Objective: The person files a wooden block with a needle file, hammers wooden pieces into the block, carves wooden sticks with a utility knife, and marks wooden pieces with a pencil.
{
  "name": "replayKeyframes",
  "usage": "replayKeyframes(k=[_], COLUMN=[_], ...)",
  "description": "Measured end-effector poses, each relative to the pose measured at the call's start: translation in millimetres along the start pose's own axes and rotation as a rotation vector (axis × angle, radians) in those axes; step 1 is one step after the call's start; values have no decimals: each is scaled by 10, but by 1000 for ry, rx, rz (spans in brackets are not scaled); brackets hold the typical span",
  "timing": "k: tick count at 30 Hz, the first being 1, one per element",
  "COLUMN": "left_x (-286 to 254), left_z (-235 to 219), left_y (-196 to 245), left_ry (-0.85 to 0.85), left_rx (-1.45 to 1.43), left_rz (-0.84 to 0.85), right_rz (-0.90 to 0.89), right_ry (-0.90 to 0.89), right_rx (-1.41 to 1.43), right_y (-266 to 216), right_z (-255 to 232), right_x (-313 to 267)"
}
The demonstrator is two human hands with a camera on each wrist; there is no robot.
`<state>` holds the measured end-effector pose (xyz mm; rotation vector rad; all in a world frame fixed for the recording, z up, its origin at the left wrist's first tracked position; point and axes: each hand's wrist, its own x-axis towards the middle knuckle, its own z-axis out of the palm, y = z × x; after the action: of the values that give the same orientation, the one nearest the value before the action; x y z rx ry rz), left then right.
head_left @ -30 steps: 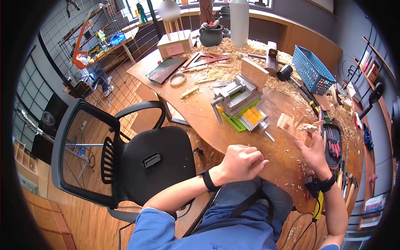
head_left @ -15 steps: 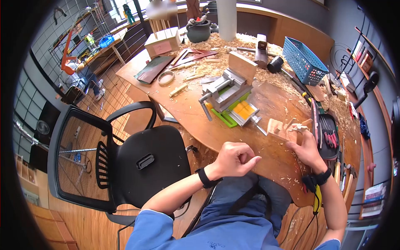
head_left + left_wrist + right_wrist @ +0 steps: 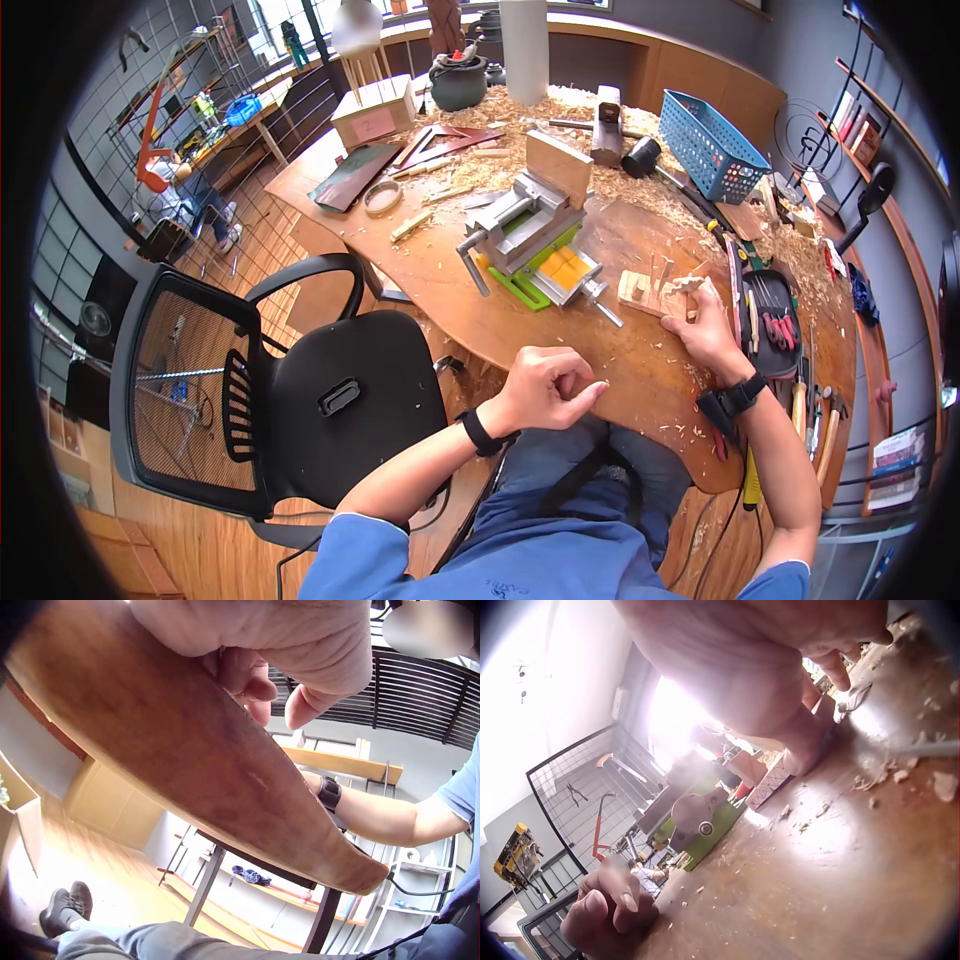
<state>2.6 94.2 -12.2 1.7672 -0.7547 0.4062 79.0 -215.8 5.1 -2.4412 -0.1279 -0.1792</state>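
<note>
My right hand (image 3: 708, 335) is at the right end of a small flat wooden block (image 3: 640, 290), thumb along its near side and fingers reaching over the far end. In the right wrist view, the thumb lies against the block (image 3: 769, 782), whose side carries a zigzag pattern. Thin wood slivers and a curled shaving (image 3: 688, 284) lie on top of it. My left hand (image 3: 550, 388) hovers by the table's front edge with fingers loosely curled and nothing in them; the left wrist view has it above the edge of the wooden table (image 3: 172, 757).
A green and grey vise (image 3: 530, 240) holding an upright board (image 3: 560, 168) stands left of the block. Right of it lie a black tool tray (image 3: 770, 320), chisels and hammers (image 3: 825, 430). Behind are a blue basket (image 3: 715, 145) and wood shavings. A black chair (image 3: 345, 385) stands left.
The right hand has moved forward to the wooden block, its fingers and thumb now around the block's end. The left hand's fingers have turned slightly upward. The head view has shifted a little right.
</note>
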Motion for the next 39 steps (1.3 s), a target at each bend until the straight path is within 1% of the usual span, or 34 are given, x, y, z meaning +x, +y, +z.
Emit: replayKeyframes(k=[3, 5, 6, 8, 11, 12, 13, 15, 16, 17, 19, 20, 21, 23, 24, 25, 27, 29, 31, 33, 35, 37, 39], left_x=[-8, -4, -1, -6, -2, -8, -15, -28, -24, -13, -8, -1, -5, -8, -12, -19, -6, -6, 10, -3, -76, -101, -72], left_z=[-4, -13, -16, -13, -16, -12, -2, 8, 3, 2, -2, -5, -3, 3, 7, 7, -2, 0, -14, -107, -298, -513, -768], left_y=[-5, 5, 2, -5, 9, 1, -5, -9, -2, 2, 17, 20, 27, 30, 29, 35, 43, 64, 136, 228, 277, 193, 13], left_ry=[1, -16, -18, -19, -17, -15, -8, -5, -5, -6, -12, -11, -18, -11, -13, -16, -32, -37, 10, 67, 135, 303, 585], left_rx=[-7, -9, -10, -7, -3, -2, -7, -13, -6, 0, 1, 5, 2, 17, 18, 18, 25, 37, 20, 54, 19, 86, -41], left_rz=[-1, -15, -13, -9, -9, -12, -6, -1, 7, 16, 18, 19, 16, 0, -10, -10, -28, -17, 28, 142, 103, -1, -281], right_rz=[-28, 31, 33, 52, 71, 35, 37, -19, -122, -118, -305, -508, -500, -577, -591, -589, -526, -501, -424, -418, -351, -322, -295], right_ry=[-9, -64, -61, 7, 54, 76, 72, 16, 47, 51, 23, 137, 138, -14, -1, 0, -151, -148, -181, -182, -186, -173, -153], right_rx=[20, 67, 68, -60, 9, -4, -2, 38, 29, 30, 113, 72, 74, -72, -79, -79, -17, 19, 91, 132, 220, 263, 307], right_y=[27, 56, -8, -139, -150, -190, -245, -397, -548, -674, -859, -913, -914, -910, -955, -913, -829, -770, -750, -779, -821, -839, -821], right_z=[46, 46, 33, -6, -15, -10, -33, -141, -204, -292, -419, -405, -442, -535, -541, -542, -524, -490, -507, -548, -616, -664, -661], right_x=[74, 99, 72, -12, -211, -312, -396, -561, -652, -708, -789, -785, -813, -876, -874, -864, -839, -827, -815, -826, -870, -914, -940])
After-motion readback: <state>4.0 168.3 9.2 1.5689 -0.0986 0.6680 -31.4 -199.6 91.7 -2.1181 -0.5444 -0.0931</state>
